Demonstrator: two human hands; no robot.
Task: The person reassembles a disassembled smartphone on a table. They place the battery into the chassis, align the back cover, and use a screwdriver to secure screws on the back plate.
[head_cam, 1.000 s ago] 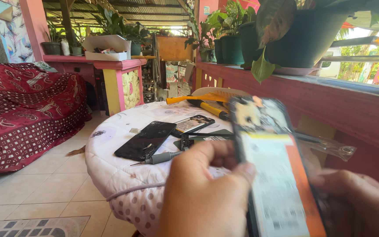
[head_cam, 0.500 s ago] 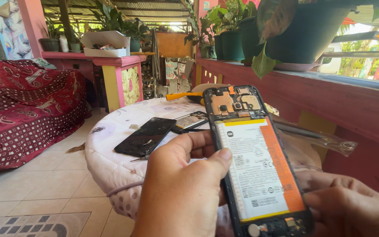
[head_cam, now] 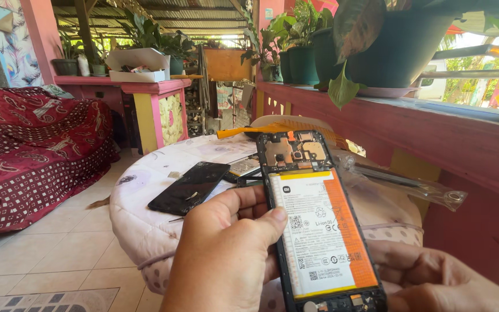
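Head view. Both hands hold an opened phone [head_cam: 319,222], back cover off, upright and tilted slightly, raised above the table [head_cam: 145,225].

Left hand [head_cam: 226,254]: clamped on the phone's left edge, thumb tip pressed on the white battery [head_cam: 319,231], fingers curled behind the frame.

Right hand [head_cam: 434,283]: low at the right, fingers wrapped under the phone's bottom right edge; closed on the phone, though fingertips are hidden behind it.

Phone: circuit board [head_cam: 293,151] exposed at the top, battery with an orange strip along its right side filling the middle, small board at the bottom.

Table: round, covered with a pale patterned cloth. On it lies a black panel [head_cam: 189,188], flat, left of the phone; more flat parts just beyond it, partly hidden. A clear plastic bag [head_cam: 411,185] lies at the right edge, something thin and dark inside. An orange tool [head_cam: 244,132] lies at the far side.

Containers: white box [head_cam: 140,63] on a pink counter, open; contents unclear. Dark pots [head_cam: 399,46] on the pink ledge hold leafy plants.

Left: red patterned sofa [head_cam: 36,150].
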